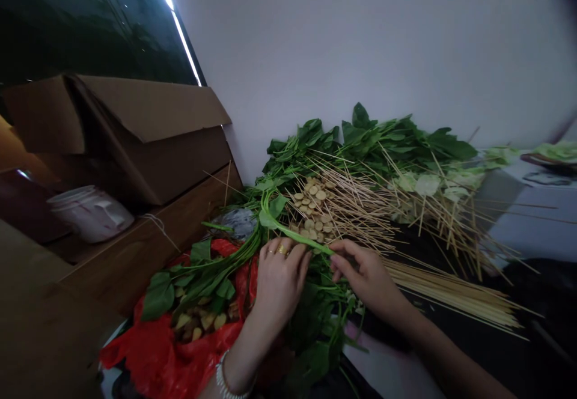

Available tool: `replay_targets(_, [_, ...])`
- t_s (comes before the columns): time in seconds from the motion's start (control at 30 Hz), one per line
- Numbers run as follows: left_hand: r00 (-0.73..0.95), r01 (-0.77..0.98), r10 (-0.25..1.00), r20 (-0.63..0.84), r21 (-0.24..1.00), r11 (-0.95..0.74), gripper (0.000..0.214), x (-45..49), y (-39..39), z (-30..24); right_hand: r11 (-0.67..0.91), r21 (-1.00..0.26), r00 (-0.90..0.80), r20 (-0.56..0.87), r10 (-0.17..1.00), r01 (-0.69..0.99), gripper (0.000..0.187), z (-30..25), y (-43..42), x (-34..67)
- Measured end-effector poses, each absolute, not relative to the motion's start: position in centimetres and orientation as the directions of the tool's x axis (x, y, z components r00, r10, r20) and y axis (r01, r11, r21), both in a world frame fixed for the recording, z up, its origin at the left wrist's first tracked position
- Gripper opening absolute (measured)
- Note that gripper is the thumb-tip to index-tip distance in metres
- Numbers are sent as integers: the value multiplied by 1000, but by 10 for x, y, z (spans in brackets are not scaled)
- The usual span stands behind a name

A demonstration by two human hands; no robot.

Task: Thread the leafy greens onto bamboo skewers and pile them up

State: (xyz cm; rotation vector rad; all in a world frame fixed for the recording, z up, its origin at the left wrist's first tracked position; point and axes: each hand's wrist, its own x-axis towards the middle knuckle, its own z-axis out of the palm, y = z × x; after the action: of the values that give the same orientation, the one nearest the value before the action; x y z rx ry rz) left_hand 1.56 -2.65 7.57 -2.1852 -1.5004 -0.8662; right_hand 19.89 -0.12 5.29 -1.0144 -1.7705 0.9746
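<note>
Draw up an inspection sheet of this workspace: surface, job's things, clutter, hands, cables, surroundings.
Surface: dark surface, partly covered.
Job's things: green leafy stem; heaped leafy greens; bamboo skewers; round tan slices among them.
Clutter: red plastic bag under greens and tan chunks; cardboard box; white plastic tub.
Hands: left hand, ringed and braceleted, and right hand both grip the stem.
Cables: nothing seen.
Surroundings: white wall; wooden ledge; dark glass panel.
</note>
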Motion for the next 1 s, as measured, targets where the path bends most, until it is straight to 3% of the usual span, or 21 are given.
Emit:
replay_targets(0.2, [444,855,720,533,-11,-519,14,19,-27,58,490,-761,-406,324,855,425,11,54,-2,200])
replay_targets(0.33, [455,827,705,544,36,-561,14,22,-28,48,528,-721,-483,301,822,449,14,57,-8,198])
replay_targets(0.4, [392,823,730,560,140,-550,13,25,-30,48,535,-749,-497,318,808,391,13,56,-10,194])
replay_targets(0.5, [228,730,801,554,447,-517,18,30,-31,52,502,-807,-481,322,815,311,12,55,-11,189])
replay_targets(0.63, [-94,331,910,404,875,-354,23,22,-23,57,354,-924,-447,260,856,142,12,58,-7,195])
replay_targets(0.7, [-270,119,909,318,948,-296,23,9,-17,59,254,-966,-422,213,881,41,14,61,-2,203])
replay_targets(0.77, [-383,16,879,284,953,-302,23,-6,-13,62,164,-985,-409,169,897,-47,18,64,4,211])
replay_targets(0.87, [-466,96,811,353,932,-350,19,-26,-11,68,90,-986,-409,141,901,-144,22,65,11,220])
replay_targets(1.0, [-458,419,691,559,821,-387,25,-41,-8,82,25,-979,-430,111,896,-202,23,63,16,224])
